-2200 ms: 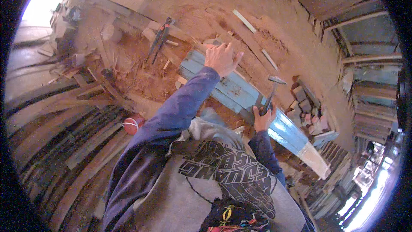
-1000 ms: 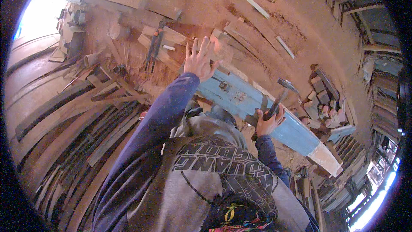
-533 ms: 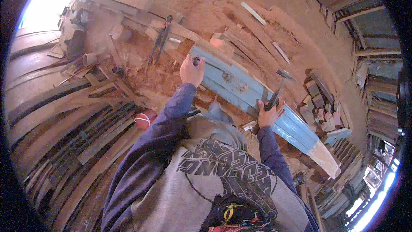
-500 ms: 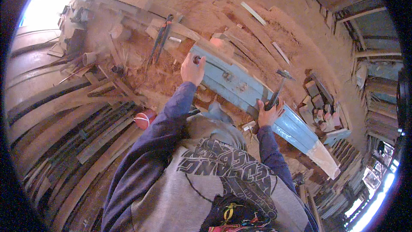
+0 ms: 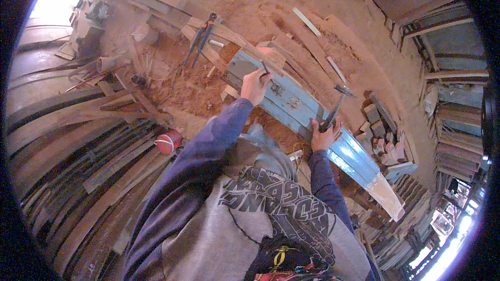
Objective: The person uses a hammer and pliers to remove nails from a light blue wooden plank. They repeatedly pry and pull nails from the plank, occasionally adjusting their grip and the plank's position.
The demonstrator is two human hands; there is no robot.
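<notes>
A long, narrow, blue-painted wooden piece (image 5: 299,108) lies slantwise in front of me, its lower right end pale and bare. Over its upper left part, my left hand (image 5: 254,87) pinches a thin dark rod (image 5: 264,67); its lower end is hidden by the fingers. A hammer (image 5: 337,105) is in my right hand (image 5: 326,134), gripped by the dark handle with the head raised away from the wood. That hand rests on or just above the blue piece; contact cannot be made out.
Beyond the blue piece's far left end lies a long-handled plier-like tool (image 5: 201,41) with orange marks. Wood blocks (image 5: 385,140) are heaped at right. Long boards (image 5: 94,161) are stacked at left, near a red round object (image 5: 166,143). Loose strips (image 5: 306,22) lie on the reddish, dusty ground.
My left hand has moved right along the blue piece, away from its upper left end, and the thin rod now points upward. My right hand still holds the hammer.
</notes>
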